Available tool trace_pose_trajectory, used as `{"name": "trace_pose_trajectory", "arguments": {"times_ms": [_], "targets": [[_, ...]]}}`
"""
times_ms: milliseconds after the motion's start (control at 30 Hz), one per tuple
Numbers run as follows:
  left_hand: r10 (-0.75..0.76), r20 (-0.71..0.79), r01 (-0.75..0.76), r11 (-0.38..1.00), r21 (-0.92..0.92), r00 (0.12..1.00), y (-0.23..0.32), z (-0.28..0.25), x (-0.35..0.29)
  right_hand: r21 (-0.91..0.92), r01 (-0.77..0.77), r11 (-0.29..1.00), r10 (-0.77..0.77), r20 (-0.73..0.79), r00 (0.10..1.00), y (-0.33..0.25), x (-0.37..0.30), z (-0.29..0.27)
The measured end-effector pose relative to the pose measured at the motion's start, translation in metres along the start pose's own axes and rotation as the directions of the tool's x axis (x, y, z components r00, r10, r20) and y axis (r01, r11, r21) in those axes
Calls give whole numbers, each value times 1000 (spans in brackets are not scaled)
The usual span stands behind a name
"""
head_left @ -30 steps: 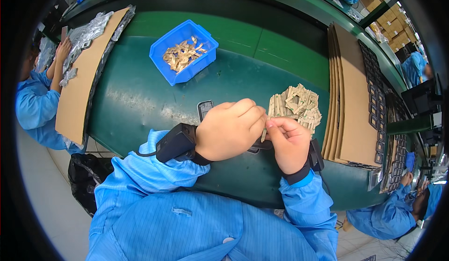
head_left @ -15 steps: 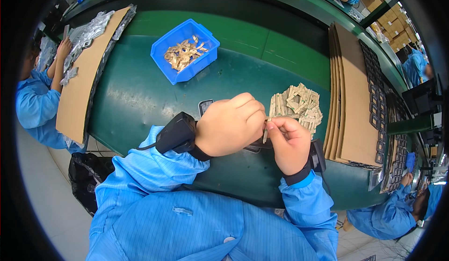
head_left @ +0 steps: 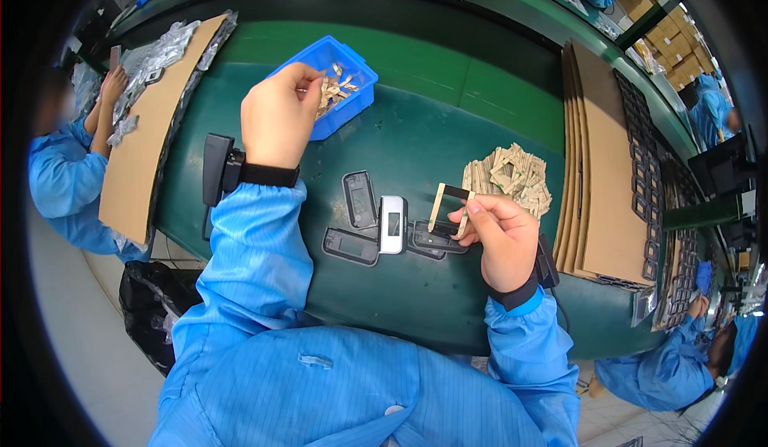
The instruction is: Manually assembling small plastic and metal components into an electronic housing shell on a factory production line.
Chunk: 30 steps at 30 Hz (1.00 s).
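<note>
My left hand point(head_left: 278, 119) is over the near left side of a blue plastic bin point(head_left: 346, 119), its fingertips pinched together; whatever is between them is too small to make out. Curled tan paper scraps point(head_left: 340, 93) lie in the bin. My right hand point(head_left: 508, 235) pinches one side of a thin rectangular adhesive frame point(head_left: 438, 207), tan-lined with a black strip along its far edge. Below that frame are dark plastic housings point(head_left: 432, 239). A silver-and-black device casing point(head_left: 392, 224) lies between them and two more dark housings point(head_left: 352, 245). Beyond my right hand is a heap of tan adhesive frames point(head_left: 512, 179).
Cardboard sheets point(head_left: 596, 167) with rows of black frames point(head_left: 640, 175) stand along the right side. Another cardboard sheet point(head_left: 152, 127) holds plastic-bagged parts at the left, where a co-worker point(head_left: 68, 175) sits. A black bag point(head_left: 152, 311) is below the table's left edge.
My left hand has parted from my right and moved far left to the bin. The adhesive frame in my right hand now shows its black strip. The housings and casing are uncovered.
</note>
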<state>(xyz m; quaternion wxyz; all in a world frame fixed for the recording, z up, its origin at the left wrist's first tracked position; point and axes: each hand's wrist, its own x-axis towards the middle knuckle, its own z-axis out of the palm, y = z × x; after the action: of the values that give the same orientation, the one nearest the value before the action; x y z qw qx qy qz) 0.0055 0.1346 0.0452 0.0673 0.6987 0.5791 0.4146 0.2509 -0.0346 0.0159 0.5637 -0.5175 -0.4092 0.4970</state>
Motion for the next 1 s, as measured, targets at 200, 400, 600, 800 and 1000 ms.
{"name": "trace_pose_trajectory", "arguments": {"times_ms": [200, 400, 600, 800, 1000], "targets": [[226, 40, -228, 970, 88, 973, -16, 14, 2, 36, -56, 998, 57, -26, 998, -4, -1, -2], [674, 63, -580, 675, -456, 736, 42, -16, -32, 113, -111, 987, 112, -2, 994, -3, 1, -5], [804, 111, -766, 592, -250, 585, 64, -34, -116, 287, -176, 942, 154, 100, 983, -1, -22, 9], [638, 43, -563, 707, -428, 769, 31, -50, -152, 219, -205, 954, 177, 142, 974, 4, -74, 32], [195, 596, 347, 657, -669, 779, 29, -81, -185, -52, -96, 994, 100, 73, 992, 23, -119, 37]]}}
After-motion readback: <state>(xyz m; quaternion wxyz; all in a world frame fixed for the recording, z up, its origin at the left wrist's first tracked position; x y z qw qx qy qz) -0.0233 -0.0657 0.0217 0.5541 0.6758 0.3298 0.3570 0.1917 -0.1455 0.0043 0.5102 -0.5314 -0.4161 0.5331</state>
